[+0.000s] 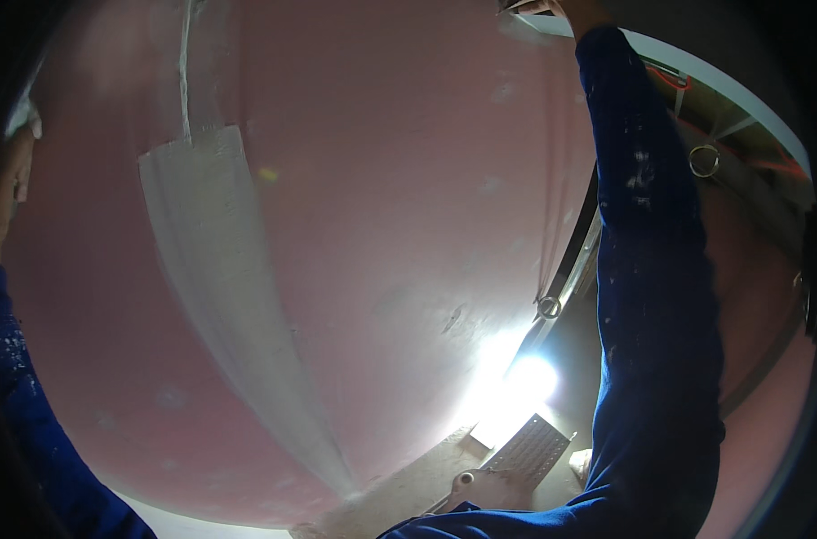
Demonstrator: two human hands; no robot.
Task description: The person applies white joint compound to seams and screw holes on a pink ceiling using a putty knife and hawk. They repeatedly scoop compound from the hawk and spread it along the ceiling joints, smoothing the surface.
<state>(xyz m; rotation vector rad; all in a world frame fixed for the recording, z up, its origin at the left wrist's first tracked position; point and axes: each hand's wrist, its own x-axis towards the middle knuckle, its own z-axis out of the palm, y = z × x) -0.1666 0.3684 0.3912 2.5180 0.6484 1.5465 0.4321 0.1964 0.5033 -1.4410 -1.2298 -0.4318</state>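
A pink drywall board (399, 180) fills most of the view, with a broad pale band of joint compound (224, 234) running down it. Above the band, a narrow white seam line (185, 76) continues to the top edge. At the far left rim, my left hand (11, 184) is raised beside the board, its fingers closed around something whitish that the rim mostly cuts off. My right arm reaches high; my right hand (561, 11) is closed at the top edge, by a white board corner. What it grips is too cut off to name. Both blue sleeves carry white specks.
A bright work light (527, 382) glares at the lower right, next to a perforated metal step (530, 449). A metal ring (549, 307) sits by the board's right edge. Beyond my right arm are a second ring (704, 161), an orange cable (669, 79) and more pink board (759, 296).
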